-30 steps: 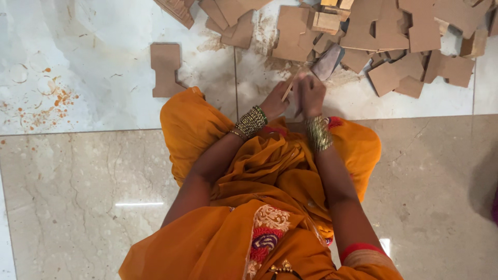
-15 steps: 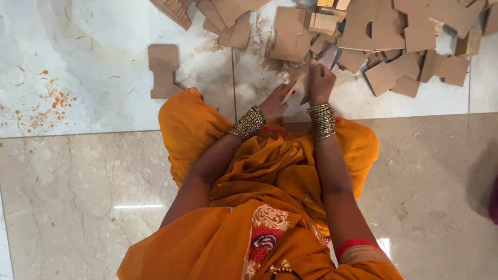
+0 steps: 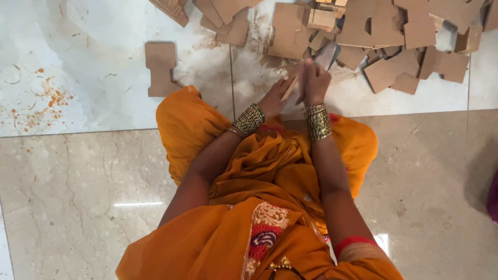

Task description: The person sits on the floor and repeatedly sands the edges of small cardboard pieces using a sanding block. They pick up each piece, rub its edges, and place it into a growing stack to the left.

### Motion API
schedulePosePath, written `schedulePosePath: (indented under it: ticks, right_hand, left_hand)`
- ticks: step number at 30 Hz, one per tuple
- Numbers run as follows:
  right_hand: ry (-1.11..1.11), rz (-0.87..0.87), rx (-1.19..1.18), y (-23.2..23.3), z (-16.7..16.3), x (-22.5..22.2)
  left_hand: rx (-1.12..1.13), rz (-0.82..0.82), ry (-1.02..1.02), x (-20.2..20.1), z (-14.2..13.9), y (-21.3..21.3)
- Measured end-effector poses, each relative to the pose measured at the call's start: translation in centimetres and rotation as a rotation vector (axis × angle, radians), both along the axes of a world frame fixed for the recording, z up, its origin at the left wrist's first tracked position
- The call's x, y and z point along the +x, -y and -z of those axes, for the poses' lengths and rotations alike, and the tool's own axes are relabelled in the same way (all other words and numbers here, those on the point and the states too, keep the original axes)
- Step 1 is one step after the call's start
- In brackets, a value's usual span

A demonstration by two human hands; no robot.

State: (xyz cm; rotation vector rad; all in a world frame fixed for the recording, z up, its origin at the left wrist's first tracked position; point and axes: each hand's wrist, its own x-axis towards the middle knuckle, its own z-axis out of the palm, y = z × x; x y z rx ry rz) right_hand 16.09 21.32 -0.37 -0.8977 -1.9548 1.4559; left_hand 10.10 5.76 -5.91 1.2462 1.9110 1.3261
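Note:
I sit on a tiled floor in orange cloth, both arms stretched forward. My left hand (image 3: 274, 99) holds a thin flat brown wooden piece (image 3: 290, 87) on edge. My right hand (image 3: 315, 83) is closed against that same piece from the right, a little blurred. Both wrists wear stacked gold bangles. Just beyond the hands lies a heap of cut brown board pieces (image 3: 386, 41) with notched outlines.
A single notched board piece (image 3: 160, 67) lies apart on the white tile to the left. More pieces (image 3: 223, 15) lie at the top centre. Orange stains (image 3: 44, 103) mark the white tile at far left. Beige tiles surround my lap.
Both hands have moved slightly forward toward the heap, still together on the thin piece. The view has shifted a little.

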Motion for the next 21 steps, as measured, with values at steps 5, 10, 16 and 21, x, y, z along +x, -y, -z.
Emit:
schedulePosePath:
  ticks: [5,10,16,21]
  right_hand:
    - [-0.099,-0.037,-0.731,-1.2,-1.3,1.0]
    - [-0.118,-0.146,-0.743,0.2,-1.0,1.6]
    - [-0.225,-0.19,0.011,-0.2,0.4,1.2]
    - [-0.165,-0.478,0.205,5.1,0.3,1.5]
  left_hand:
    - [-0.063,0.022,0.043,-0.4,-0.7,0.0]
    - [-0.041,-0.018,-0.072,-0.6,0.0,-0.7]
    - [-0.17,-0.278,0.759,-3.8,-0.8,-0.3]
    - [0.074,-0.225,0.756,-2.7,-1.1,0.1]
